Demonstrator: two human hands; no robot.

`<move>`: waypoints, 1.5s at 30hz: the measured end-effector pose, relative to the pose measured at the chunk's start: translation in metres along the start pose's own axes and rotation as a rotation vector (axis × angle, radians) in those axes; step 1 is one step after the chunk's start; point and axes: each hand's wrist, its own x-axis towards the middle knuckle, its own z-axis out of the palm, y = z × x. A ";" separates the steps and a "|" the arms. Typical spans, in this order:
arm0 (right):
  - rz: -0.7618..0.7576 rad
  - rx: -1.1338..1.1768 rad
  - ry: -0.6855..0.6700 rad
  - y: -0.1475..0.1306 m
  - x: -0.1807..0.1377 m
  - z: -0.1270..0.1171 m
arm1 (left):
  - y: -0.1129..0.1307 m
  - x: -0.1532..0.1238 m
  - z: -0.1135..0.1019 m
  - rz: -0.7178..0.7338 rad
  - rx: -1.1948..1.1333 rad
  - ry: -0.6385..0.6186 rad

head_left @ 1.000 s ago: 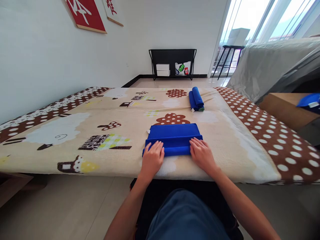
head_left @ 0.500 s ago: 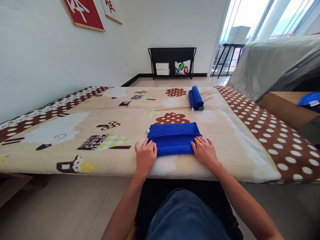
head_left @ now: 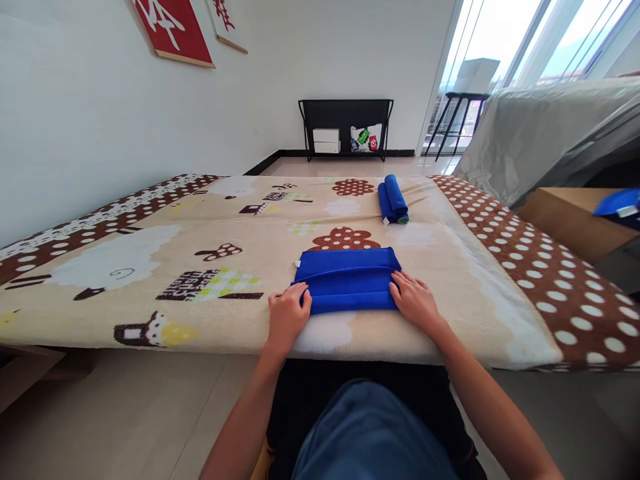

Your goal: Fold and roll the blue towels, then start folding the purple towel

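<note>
Folded cloth (head_left: 347,283) lying on blanket (head_left: 465,300) btwn L hand (head_left: 289,309) & R hand (head_left: 416,300); rolled cloth (head_left: 394,199) sitting behind, to R.

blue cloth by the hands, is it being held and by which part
The left hand is on the left edge of the folded blue cloth, the right hand on its right edge; whether they grip or only press cannot be told.
</note>
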 end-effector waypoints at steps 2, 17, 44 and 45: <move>0.046 -0.048 0.021 0.010 -0.004 -0.003 | -0.007 -0.007 -0.004 0.004 0.032 0.045; -0.102 0.092 -0.096 -0.042 0.019 0.003 | 0.035 0.019 0.012 0.133 0.036 -0.187; -0.027 -0.063 0.007 -0.037 0.016 -0.007 | 0.036 0.025 0.008 0.127 0.160 -0.164; -0.096 -0.023 -0.024 -0.049 0.018 -0.006 | 0.047 0.027 0.011 0.213 0.126 -0.219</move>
